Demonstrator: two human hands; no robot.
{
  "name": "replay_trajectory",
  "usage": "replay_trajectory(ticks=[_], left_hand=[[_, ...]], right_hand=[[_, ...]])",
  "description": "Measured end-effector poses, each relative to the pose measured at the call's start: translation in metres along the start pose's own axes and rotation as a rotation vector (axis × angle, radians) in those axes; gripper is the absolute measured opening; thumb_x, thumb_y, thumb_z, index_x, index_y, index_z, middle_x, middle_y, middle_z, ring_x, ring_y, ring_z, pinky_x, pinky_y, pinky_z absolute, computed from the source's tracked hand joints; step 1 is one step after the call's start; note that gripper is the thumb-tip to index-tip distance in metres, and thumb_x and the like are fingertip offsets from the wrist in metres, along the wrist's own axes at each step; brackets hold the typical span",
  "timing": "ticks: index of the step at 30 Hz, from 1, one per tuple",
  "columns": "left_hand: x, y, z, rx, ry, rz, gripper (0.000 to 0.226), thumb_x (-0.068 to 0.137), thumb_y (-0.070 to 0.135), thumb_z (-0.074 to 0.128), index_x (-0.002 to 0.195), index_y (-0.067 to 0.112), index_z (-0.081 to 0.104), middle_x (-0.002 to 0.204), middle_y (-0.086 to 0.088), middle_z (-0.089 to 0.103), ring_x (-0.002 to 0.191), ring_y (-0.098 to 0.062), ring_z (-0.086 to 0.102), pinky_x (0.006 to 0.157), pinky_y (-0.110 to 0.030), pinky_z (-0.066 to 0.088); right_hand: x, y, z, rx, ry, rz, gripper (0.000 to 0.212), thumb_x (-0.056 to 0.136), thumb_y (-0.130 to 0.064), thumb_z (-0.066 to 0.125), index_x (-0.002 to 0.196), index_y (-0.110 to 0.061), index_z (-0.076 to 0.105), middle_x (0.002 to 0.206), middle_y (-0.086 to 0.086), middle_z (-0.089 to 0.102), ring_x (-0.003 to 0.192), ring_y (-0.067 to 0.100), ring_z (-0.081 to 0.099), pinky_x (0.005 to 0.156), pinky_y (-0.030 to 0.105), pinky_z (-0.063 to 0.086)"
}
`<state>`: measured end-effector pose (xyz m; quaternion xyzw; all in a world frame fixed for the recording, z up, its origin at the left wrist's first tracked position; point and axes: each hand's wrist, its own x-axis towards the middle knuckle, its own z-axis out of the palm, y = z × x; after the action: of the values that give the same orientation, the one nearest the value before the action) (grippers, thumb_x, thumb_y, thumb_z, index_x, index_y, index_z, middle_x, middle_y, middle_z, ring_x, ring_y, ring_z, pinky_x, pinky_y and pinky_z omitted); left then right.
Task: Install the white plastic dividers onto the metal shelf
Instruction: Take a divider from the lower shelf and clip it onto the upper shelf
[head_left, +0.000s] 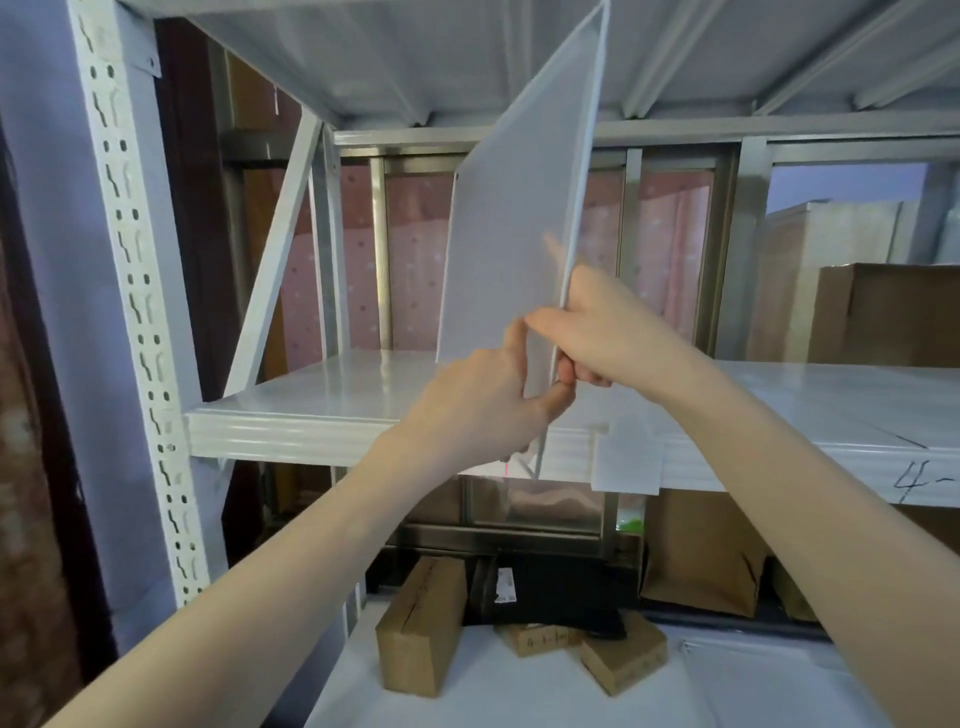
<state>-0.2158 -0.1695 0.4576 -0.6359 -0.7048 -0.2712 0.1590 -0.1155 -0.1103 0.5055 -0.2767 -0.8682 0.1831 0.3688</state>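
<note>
The white divider (514, 218) is held tilted above the front edge of the metal shelf (322, 415), probably to line it up. The left hand (478, 400) and the right hand (608, 332) both pinch its lower corner.

Two bare forearms and two bare hands, nothing worn.

The left hand (478, 400) and right hand (608, 332) carry no gloves, rings or watch, both forearms are uncovered along all their visible length with no sleeve edge showing, and the fingers (558, 397) have short, unpainted nails.
</note>
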Motion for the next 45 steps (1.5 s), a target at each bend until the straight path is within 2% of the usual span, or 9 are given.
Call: replay_trajectory(ticks=[5,11,15,18,22,33,36,42,45], left_hand=[[0.012,0.01,0.003,-0.113,0.061,0.049,0.027,0.092,0.022,0.042,0.112,0.003,0.041,0.075,-0.015,0.071,0.07,-0.036,0.066,0.067,-0.043,0.054],[0.036,0.037,0.021,-0.068,0.213,0.103,0.035,0.092,0.015,0.039,0.124,0.002,0.038,0.075,-0.017,0.056,0.066,-0.039,0.048,0.056,-0.035,0.032],[0.056,0.056,0.034,-0.055,0.253,0.118,0.035,0.094,0.017,0.037,0.126,0.004,0.038,0.088,-0.02,0.065,0.079,-0.042,0.059,0.058,-0.034,0.031],[0.07,0.065,0.04,-0.054,0.224,0.099,0.032,0.092,0.018,0.04,0.121,0.004,0.042,0.095,-0.019,0.066,0.085,-0.041,0.059,0.061,-0.033,0.033],[0.085,0.071,0.044,-0.129,0.14,0.057,0.021,0.087,0.015,0.045,0.106,0.007,0.05,0.095,-0.017,0.065,0.087,-0.04,0.059,0.062,-0.033,0.035],[0.103,0.062,0.061,-0.165,0.14,0.024,0.013,0.085,0.013,0.043,0.095,0.009,0.052,0.081,-0.011,0.058,0.078,-0.037,0.055,0.059,-0.031,0.034],[0.103,0.059,0.063,-0.161,0.163,0.015,0.003,0.086,0.014,0.043,0.086,0.014,0.045,0.076,-0.007,0.054,0.072,-0.034,0.049,0.058,-0.031,0.033],[0.104,0.059,0.066,-0.07,0.234,-0.042,0.022,0.087,0.02,0.043,0.101,0.006,0.052,0.092,-0.018,0.065,0.086,-0.04,0.059,0.065,-0.036,0.04],[0.106,0.061,0.066,0.04,0.291,-0.091,0.016,0.087,0.023,0.044,0.087,0.009,0.052,0.092,-0.017,0.067,0.083,-0.037,0.059,0.065,-0.031,0.036]], right_hand=[[0.009,0.0,0.001,-0.052,0.037,-0.037,0.039,0.082,-0.005,0.038,0.12,0.002,0.045,0.044,0.013,0.053,0.026,0.014,0.044,0.027,0.016,0.033],[0.014,0.012,-0.026,-0.057,0.112,-0.023,0.046,0.084,-0.003,0.035,0.13,-0.004,0.033,0.054,0.017,0.057,0.034,0.02,0.046,0.032,0.021,0.036],[0.021,0.032,-0.046,-0.105,0.153,0.034,0.011,0.085,-0.003,0.036,0.088,-0.004,0.047,0.032,0.004,0.051,0.018,0.008,0.04,0.024,0.013,0.031],[0.029,0.049,-0.053,-0.13,0.16,0.048,0.023,0.086,-0.004,0.037,0.065,-0.013,0.038,0.021,0.0,0.046,0.017,0.008,0.04,0.024,0.013,0.031],[0.039,0.067,-0.057,-0.15,0.152,0.038,0.03,0.085,-0.004,0.036,0.059,-0.018,0.031,0.02,-0.005,0.046,0.017,0.009,0.04,0.026,0.017,0.034],[0.062,0.086,-0.05,-0.117,0.124,-0.006,0.032,0.085,-0.004,0.035,0.063,-0.023,0.022,0.029,0.004,0.048,0.017,0.009,0.04,0.027,0.02,0.036],[0.06,0.083,-0.048,-0.134,0.119,-0.025,0.023,0.086,-0.006,0.036,0.078,-0.026,0.028,0.03,0.003,0.048,0.016,0.009,0.039,0.027,0.018,0.032],[0.059,0.08,-0.046,-0.161,0.122,-0.042,0.027,0.087,-0.007,0.035,0.07,-0.026,0.025,0.044,0.007,0.05,0.02,0.01,0.04,0.028,0.02,0.032],[0.058,0.078,-0.045,-0.124,0.085,-0.009,0.014,0.088,-0.009,0.035,0.093,-0.018,0.043,0.045,0.007,0.05,0.027,0.014,0.044,0.027,0.019,0.033]])
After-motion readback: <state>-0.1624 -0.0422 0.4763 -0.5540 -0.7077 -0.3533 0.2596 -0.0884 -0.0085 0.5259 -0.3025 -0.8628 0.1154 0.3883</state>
